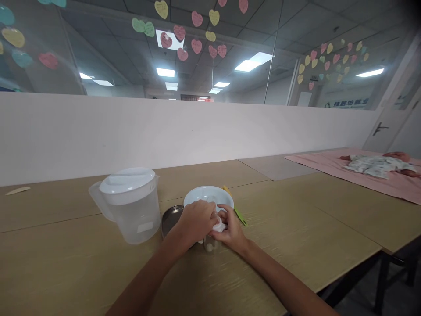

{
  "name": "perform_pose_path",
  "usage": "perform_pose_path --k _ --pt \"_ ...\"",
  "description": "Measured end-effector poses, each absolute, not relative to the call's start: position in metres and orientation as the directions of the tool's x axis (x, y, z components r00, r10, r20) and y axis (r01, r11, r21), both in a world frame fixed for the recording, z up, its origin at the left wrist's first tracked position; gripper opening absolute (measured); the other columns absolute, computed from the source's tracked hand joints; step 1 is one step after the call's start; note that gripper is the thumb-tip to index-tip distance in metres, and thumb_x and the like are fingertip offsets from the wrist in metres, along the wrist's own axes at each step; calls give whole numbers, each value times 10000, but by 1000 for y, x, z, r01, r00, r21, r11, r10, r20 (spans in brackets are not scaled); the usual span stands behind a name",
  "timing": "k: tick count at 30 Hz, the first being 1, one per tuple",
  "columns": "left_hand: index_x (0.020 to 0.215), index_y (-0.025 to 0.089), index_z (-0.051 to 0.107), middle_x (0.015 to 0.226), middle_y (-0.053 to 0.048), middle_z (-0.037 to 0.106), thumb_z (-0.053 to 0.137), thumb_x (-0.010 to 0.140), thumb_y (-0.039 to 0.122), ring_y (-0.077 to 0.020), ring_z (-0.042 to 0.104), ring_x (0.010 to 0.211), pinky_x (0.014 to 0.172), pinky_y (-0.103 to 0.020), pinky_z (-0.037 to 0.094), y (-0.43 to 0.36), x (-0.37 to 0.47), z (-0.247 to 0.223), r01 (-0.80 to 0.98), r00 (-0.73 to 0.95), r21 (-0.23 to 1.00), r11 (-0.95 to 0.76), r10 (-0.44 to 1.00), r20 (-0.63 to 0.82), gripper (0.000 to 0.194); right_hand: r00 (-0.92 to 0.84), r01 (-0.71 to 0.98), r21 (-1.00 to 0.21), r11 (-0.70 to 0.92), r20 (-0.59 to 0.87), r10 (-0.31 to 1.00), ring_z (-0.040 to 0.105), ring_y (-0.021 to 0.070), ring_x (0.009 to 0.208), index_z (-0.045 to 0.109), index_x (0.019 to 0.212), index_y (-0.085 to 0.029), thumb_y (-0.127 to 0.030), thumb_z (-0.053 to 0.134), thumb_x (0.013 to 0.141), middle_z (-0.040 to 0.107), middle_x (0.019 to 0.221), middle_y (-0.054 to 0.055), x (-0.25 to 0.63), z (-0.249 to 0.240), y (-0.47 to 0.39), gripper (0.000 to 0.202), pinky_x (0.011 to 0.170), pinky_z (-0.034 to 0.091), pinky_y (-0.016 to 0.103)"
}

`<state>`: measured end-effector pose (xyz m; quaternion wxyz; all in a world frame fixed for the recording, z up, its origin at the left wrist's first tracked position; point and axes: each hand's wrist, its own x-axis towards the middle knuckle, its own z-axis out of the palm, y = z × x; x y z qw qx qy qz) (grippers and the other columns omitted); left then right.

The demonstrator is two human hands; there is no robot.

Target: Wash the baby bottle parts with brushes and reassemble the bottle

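Note:
In front of the white bowl, my two hands meet at a small white piece, whose kind I cannot make out. My right hand curls its fingers around it from the right. From above, my left hand reaches over with fingertips pinched at its upper side, and the back of the hand hides much of the grip. Just below the hands is a small pale, translucent object, partly hidden. A round metal dish sits left of my left hand, partly covered by it.
A translucent lidded pitcher stands to the left. Behind the bowl's right side lies a yellow and green handled tool. On the far right, a doll in printed clothes lies on a pink cloth. A white wall borders the table.

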<state>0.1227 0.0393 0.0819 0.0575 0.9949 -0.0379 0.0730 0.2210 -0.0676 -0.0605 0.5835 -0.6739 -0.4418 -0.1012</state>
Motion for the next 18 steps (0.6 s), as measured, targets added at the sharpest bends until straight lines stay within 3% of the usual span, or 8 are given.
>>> perform_pose_path --k 4,12,15,18 --pt "779 156 579 759 -87 610 367 837 234 -222 579 741 599 -298 371 36 124 76 -59 984 -5 -998 -59 168 233 591 699 -711 81 637 495 449 96 578 304 1179 -204 -362 698 650 420 690 -61 221 -60 -69 679 533 370 207" --pt "758 151 623 791 -113 625 411 828 214 -238 584 834 656 -308 407 30 126 69 25 983 -22 -999 20 183 231 594 712 -699 58 645 482 364 82 531 316 1166 -215 -305 673 640 341 650 -80 218 -56 -69 642 485 302 188" --pt "758 142 644 838 -123 628 424 819 167 -242 579 855 655 -301 407 28 124 70 -26 991 -78 -997 -36 126 229 589 722 -690 53 653 475 384 84 534 322 1164 -213 -292 666 643 358 656 -78 217 -56 -70 629 489 315 189" --pt "801 131 657 812 -134 629 387 816 129 -248 592 837 638 -302 411 24 123 72 6 992 -57 -998 -1 128 271 587 735 -677 33 661 467 432 94 552 326 1166 -207 -309 674 649 401 668 -70 217 -57 -70 632 505 356 195"
